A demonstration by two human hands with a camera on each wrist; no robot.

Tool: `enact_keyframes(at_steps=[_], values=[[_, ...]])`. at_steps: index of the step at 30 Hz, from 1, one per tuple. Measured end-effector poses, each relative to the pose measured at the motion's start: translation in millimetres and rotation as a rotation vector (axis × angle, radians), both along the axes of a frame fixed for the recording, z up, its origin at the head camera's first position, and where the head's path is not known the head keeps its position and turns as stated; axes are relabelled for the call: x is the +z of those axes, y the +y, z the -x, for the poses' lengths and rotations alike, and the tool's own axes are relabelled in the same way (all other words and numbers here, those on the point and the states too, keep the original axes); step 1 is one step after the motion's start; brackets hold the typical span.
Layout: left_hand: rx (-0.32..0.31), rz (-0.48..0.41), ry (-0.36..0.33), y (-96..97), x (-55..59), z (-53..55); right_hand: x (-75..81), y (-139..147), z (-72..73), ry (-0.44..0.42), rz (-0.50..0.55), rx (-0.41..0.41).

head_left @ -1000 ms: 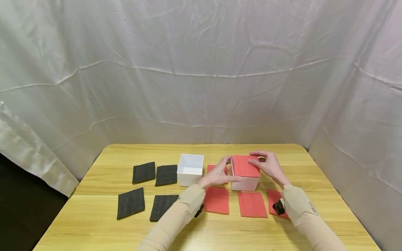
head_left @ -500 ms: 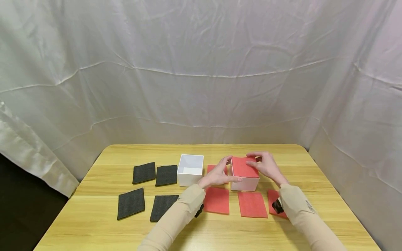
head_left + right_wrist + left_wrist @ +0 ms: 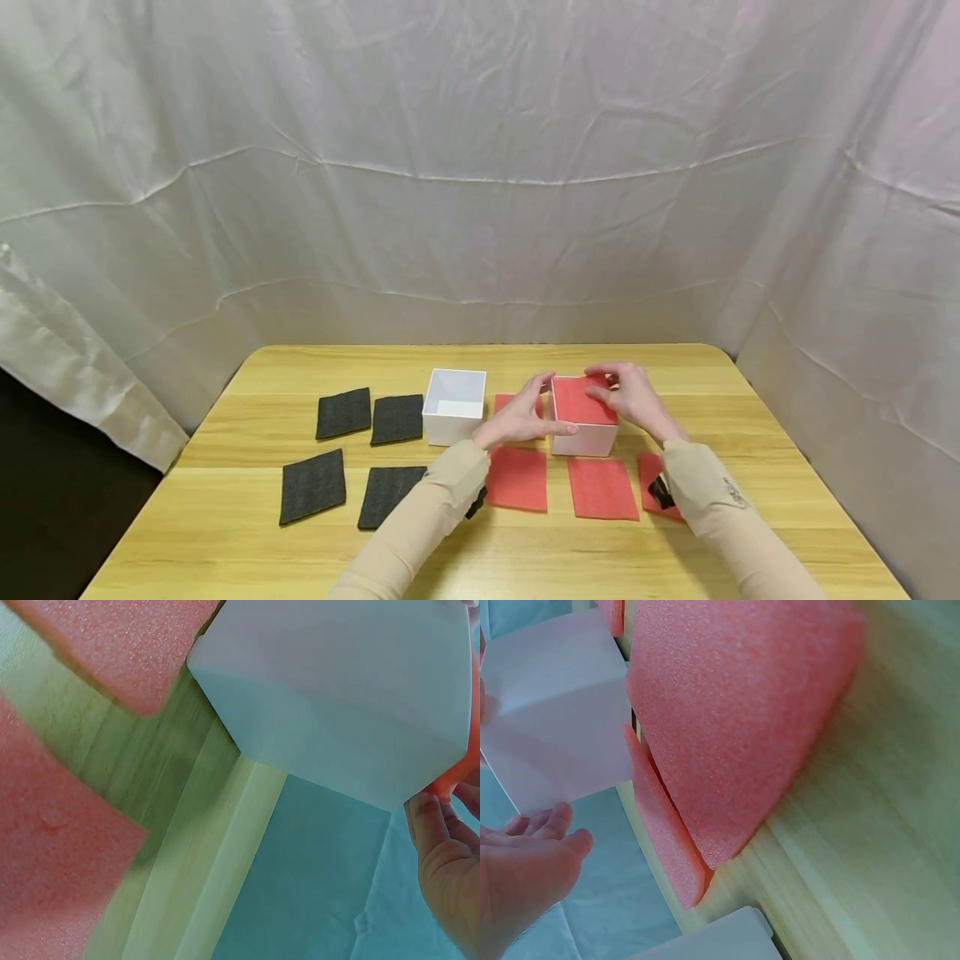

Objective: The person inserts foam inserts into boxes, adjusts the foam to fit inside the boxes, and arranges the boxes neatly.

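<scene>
A curtained-off workspace; the kind of building cannot be told.
Creased pale drapes (image 3: 480, 242) hang behind and on both sides of a wood-grain table (image 3: 555, 558) with rounded far corners; at left, black (image 3: 52, 500) shows below their edge.

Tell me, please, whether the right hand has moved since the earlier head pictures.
Yes, slightly: in the head view, the right hand has shifted leftward, toward the open white box beside the black sheets, which has stayed put.

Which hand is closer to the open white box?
Left. The left hand is just right of the open white box; the right hand is farther right, holding the red square at the other box.
</scene>
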State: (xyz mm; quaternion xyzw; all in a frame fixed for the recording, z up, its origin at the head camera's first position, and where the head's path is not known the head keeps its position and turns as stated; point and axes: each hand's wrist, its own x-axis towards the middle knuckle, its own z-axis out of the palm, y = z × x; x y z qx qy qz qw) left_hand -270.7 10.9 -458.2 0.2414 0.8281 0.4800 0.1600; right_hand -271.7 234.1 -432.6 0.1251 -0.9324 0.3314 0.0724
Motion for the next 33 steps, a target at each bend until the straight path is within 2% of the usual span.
enact_keyframes(at_steps=[7, 10, 15, 18, 25, 33], values=[[0.0, 0.001, -0.003, -0.3, -0.6, -0.9, -3.2, -1, 0.9, 0.017, 0.003, 0.001], [0.001, 0.002, -0.003, -0.1, -0.8, -0.7, -4.7, 0, 0.1, 0.049, -0.013, 0.012], [0.001, 0.003, 0.007, 0.4, -1.3, -0.4, -8.6, 5, -1.9, 0.166, -0.055, 0.089], [-0.004, 0.001, 0.004, 0.7, -1.1, -0.8, -10.4, 14, -4.4, 0.198, -0.042, 0.141], [-0.013, -0.006, -0.012, 1.2, -0.6, -0.8, -7.1, 35, -12.1, 0.174, -0.021, 0.224], [-0.01, -0.015, -0.014, 0.0, -0.7, -0.2, -4.6, 37, -13.1, 0.151, -0.125, 0.293]])
